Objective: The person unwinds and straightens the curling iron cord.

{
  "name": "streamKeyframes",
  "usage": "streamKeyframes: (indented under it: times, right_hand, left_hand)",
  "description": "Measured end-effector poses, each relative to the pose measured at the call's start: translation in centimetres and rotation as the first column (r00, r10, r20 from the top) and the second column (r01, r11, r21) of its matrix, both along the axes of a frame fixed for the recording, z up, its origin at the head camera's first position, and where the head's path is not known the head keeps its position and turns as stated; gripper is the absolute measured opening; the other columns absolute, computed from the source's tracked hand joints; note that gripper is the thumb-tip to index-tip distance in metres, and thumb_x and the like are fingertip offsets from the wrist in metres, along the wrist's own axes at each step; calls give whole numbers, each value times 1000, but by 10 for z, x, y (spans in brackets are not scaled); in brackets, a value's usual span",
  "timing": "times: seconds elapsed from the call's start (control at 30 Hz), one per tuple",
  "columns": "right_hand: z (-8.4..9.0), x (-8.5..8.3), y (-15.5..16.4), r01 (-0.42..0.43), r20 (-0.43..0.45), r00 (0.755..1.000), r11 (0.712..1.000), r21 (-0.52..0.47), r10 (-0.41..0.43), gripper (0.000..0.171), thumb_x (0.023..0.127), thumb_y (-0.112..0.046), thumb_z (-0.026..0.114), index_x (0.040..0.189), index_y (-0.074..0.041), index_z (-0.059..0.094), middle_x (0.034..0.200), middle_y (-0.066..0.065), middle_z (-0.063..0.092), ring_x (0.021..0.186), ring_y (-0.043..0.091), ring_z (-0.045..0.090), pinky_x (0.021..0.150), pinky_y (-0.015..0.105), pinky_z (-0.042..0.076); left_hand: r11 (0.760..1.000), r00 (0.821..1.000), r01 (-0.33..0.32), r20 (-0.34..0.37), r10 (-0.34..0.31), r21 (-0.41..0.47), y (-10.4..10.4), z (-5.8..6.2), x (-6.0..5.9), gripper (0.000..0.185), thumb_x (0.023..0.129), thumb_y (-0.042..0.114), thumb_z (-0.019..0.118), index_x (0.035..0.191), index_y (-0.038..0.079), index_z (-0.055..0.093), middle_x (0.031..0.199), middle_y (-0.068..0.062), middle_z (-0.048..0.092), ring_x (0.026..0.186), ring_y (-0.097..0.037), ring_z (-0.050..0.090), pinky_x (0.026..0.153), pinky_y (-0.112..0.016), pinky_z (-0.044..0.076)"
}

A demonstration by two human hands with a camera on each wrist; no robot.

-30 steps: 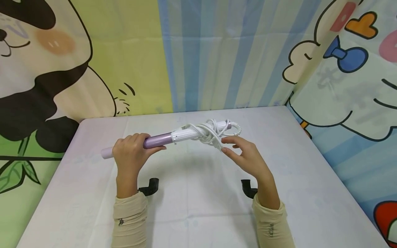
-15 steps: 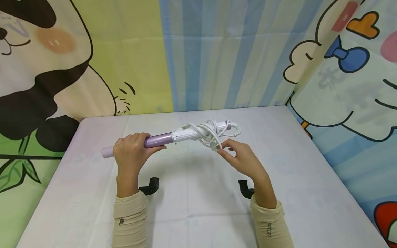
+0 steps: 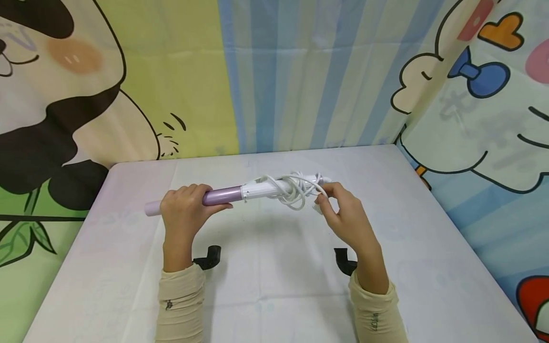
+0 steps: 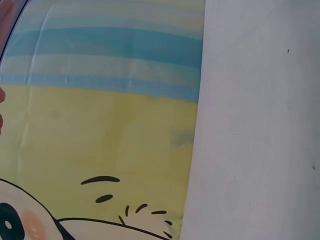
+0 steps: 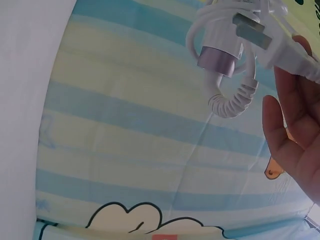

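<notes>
The left hand [image 3: 182,209] is gripping the purple barrel of the curler [image 3: 240,193], fingers wrapped fully round it, likely steadying the tool in the air above the counter [image 3: 274,286]. The right hand [image 3: 343,214] is pinching the plug [image 5: 260,37] between curled fingers at the white handle end, where the cord [image 3: 293,193] is lying coiled round the handle, apparently kept bundled. The curler's long axis is running nearly level, tip pointing away from the cord toward the person's left, handle end slightly higher.
</notes>
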State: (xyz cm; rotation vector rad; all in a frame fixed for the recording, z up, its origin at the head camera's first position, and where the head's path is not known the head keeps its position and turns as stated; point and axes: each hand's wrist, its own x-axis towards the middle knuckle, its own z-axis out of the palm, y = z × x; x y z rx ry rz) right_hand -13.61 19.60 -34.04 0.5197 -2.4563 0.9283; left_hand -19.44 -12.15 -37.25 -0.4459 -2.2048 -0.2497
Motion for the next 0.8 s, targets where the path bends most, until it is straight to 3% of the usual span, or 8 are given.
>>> streamKeyframes:
  times: [0.13, 0.27, 0.6, 0.8]
  right_hand:
    - [0, -1, 2, 40, -132, 990, 999, -9, -41, 19, 85, -2, 59, 103, 1, 59, 87, 8, 63, 80, 16, 56, 63, 29, 45]
    - [-1, -3, 3, 82, -178, 980, 996, -25, -85, 20, 85, -1, 59, 104, 0, 61, 85, 8, 62, 77, 16, 50, 60, 27, 42]
    - [0, -4, 5, 119, -64, 990, 990, -76, -124, 24, 92, -5, 48, 114, 0, 56, 87, 13, 60, 79, 19, 43, 62, 32, 37]
    - [2, -1, 5, 105, 8, 994, 986, -130, -105, 27, 96, -8, 42, 119, 1, 52, 98, 16, 57, 81, 25, 60, 69, 39, 50]
  left_hand:
    - [1000, 1000, 26, 6, -26, -6, 1, 0, 0, 56, 47, 57, 79, 72, 9, 65, 61, -8, 65, 50, -24, 59, 47, -34, 38]
    - [998, 998, 55, 20, -55, -23, 2, -1, -1, 56, 45, 57, 80, 73, 10, 65, 60, -7, 65, 50, -24, 59, 47, -33, 38]
    - [996, 996, 88, 24, -87, -29, 1, -2, -1, 55, 45, 56, 80, 72, 10, 65, 59, -6, 64, 48, -23, 58, 47, -32, 37]
    - [993, 993, 111, 31, -110, -38, 1, -1, -1, 54, 45, 55, 80, 72, 11, 65, 59, -5, 64, 50, -20, 59, 47, -32, 38]
